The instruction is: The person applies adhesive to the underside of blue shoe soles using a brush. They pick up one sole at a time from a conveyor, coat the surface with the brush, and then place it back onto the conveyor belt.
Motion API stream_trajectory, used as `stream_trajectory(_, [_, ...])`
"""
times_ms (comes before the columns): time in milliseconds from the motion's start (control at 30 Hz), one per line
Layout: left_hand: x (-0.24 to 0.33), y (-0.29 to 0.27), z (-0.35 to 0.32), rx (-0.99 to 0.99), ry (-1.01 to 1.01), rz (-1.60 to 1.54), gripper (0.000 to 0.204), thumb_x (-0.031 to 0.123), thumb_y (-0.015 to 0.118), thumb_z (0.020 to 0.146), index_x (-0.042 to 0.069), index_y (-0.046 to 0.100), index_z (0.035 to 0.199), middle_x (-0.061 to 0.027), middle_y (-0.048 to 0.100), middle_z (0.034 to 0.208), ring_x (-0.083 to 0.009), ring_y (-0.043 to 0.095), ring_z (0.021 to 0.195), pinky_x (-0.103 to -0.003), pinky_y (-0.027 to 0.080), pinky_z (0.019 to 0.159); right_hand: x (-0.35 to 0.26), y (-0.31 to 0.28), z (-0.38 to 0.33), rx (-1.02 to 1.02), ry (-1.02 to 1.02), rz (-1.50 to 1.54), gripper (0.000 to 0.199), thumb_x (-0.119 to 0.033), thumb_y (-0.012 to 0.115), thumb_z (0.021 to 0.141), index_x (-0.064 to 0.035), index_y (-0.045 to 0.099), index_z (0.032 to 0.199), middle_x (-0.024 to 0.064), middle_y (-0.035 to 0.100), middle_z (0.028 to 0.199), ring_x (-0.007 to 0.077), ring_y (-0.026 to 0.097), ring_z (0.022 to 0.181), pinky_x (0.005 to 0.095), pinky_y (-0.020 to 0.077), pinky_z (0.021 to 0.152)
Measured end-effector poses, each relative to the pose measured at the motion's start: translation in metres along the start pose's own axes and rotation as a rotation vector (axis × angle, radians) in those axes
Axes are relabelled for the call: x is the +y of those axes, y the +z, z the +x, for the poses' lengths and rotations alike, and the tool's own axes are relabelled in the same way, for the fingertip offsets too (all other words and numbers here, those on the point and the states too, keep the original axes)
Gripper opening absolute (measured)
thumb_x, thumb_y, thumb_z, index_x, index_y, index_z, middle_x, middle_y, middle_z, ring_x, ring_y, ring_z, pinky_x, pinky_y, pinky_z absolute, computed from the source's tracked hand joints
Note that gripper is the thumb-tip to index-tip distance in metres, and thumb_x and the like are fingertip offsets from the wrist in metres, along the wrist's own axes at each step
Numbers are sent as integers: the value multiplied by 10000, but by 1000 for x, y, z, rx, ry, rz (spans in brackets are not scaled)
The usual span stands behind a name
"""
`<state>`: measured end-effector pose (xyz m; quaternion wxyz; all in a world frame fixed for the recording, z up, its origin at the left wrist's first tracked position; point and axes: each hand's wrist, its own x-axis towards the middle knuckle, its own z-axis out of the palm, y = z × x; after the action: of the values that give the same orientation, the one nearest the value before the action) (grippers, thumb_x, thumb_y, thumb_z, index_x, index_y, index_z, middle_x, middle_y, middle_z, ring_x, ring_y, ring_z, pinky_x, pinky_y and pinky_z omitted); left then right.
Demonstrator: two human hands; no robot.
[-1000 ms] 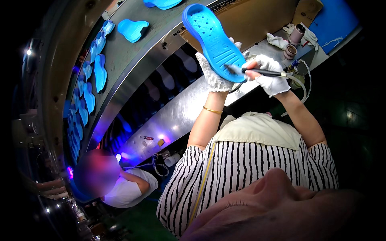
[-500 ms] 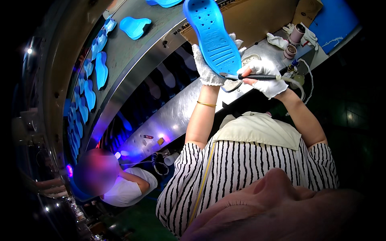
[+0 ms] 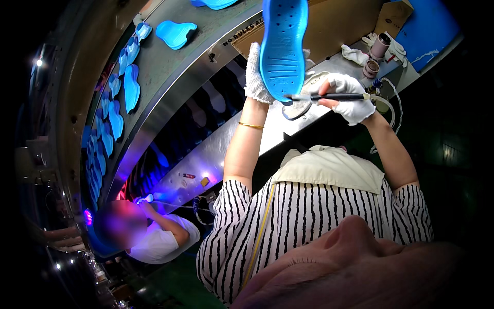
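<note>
Supporting a blue shoe sole (image 3: 282, 67) from below, the left hand (image 3: 259, 77) in its white glove is staying half open, curving around it: the thumb side is lying along the left edge, and some fingertips are showing behind the right edge. The sole's long axis is running almost straight away from the body, its near end pointing at the person and its far end passing out of the view at the top.

To the right of this near end, the right hand (image 3: 348, 100) is closing around the black handle of a brush (image 3: 340, 97) with a pen-like grip, thumb and finger bare. The brush is pointing left, nearly crosswise to the sole, and its bristles are reaching the near rim; whether they are pressing, I cannot tell. So the left hand is touching the sole, while the right fingers are remaining apart from it. Beneath, a pale sole (image 3: 297, 109) is lying on the metal bench (image 3: 218, 152).
</note>
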<state>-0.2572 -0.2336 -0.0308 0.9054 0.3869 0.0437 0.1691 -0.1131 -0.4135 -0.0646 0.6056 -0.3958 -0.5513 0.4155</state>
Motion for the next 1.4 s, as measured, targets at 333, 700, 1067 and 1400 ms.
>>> stream_trajectory(333, [6, 2, 13, 405, -169, 312, 478, 457, 561, 893, 2, 621, 1023, -125, 662, 875, -194, 657, 704, -305, 569, 620, 14, 4, 27, -153, -201, -285, 121, 36, 684, 703, -20, 617, 787, 96, 656, 918, 186, 616, 853, 287, 483, 772])
stream_trajectory(700, [10, 23, 13, 419, -394, 566, 395, 399, 635, 865, 44, 624, 1040, -87, 661, 910, -151, 643, 754, -280, 550, 663, 0, -17, 39, -230, 19, -378, 130, 57, 683, 689, -20, 629, 779, 68, 672, 900, 178, 628, 873, 282, 502, 790])
stream_trajectory(1067, [-3, 6, 13, 287, -202, 108, 617, 508, 450, 925, -29, 498, 1225, -219, 612, 1086, -302, 652, 895, -403, 564, 773, 0, -5, 16, 79, -85, -157, 152, 40, 703, 756, 11, 636, 889, 80, 662, 900, 131, 616, 844, 260, 500, 771])
stream_trajectory(1400, [-45, 5, -5, 269, -9, -176, 699, 599, 379, 896, 22, 465, 1279, -191, 595, 1122, -322, 603, 984, -463, 510, 859, 3, -4, 22, 379, -176, -30, 51, -5, 657, 815, -10, 647, 865, 36, 638, 773, 79, 595, 688, 225, 483, 625])
